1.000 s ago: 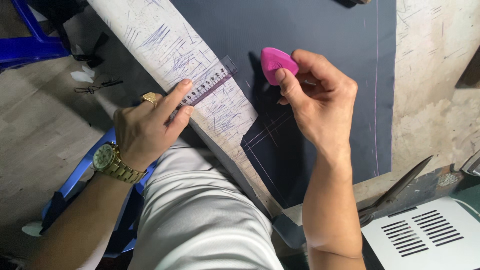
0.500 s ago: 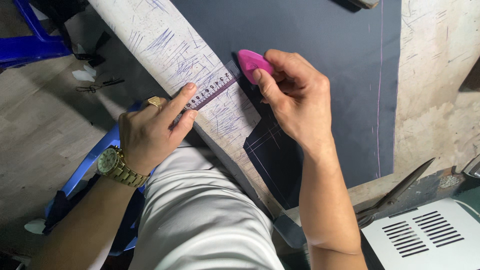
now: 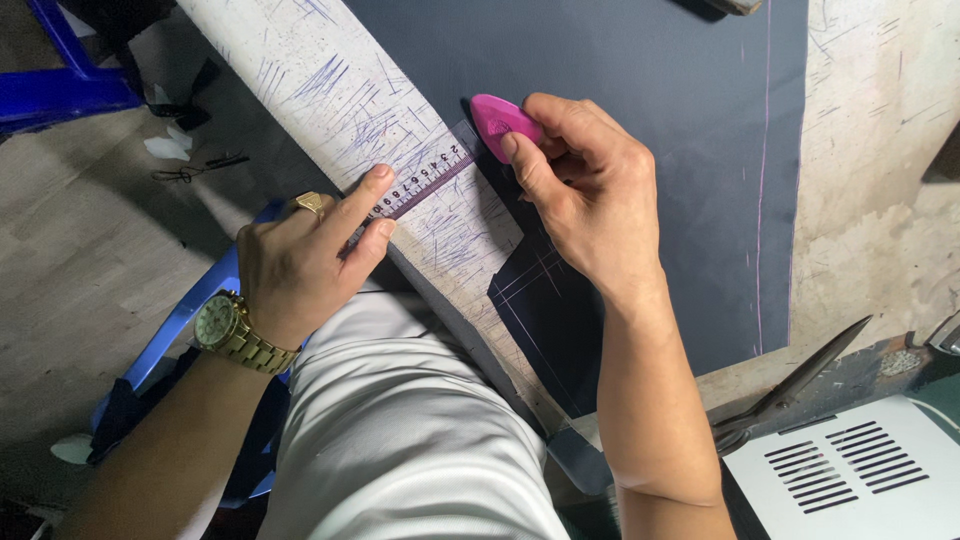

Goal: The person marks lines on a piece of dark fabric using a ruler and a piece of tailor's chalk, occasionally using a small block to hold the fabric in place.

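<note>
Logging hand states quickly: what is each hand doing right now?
Left hand: fingertips pressing the clear ruler flat, not gripping it.
Right hand: closed on the pink chalk.

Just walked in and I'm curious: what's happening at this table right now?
A person is marking dark navy fabric spread on a scuffed work table. The left hand presses a clear ruler flat across the table edge, two fingertips on it. The right hand pinches a pink tailor's chalk, its point down at the ruler's far end on the cloth. Chalk lines already cross the fabric near the wrist. Large shears lie unused to the right.
</note>
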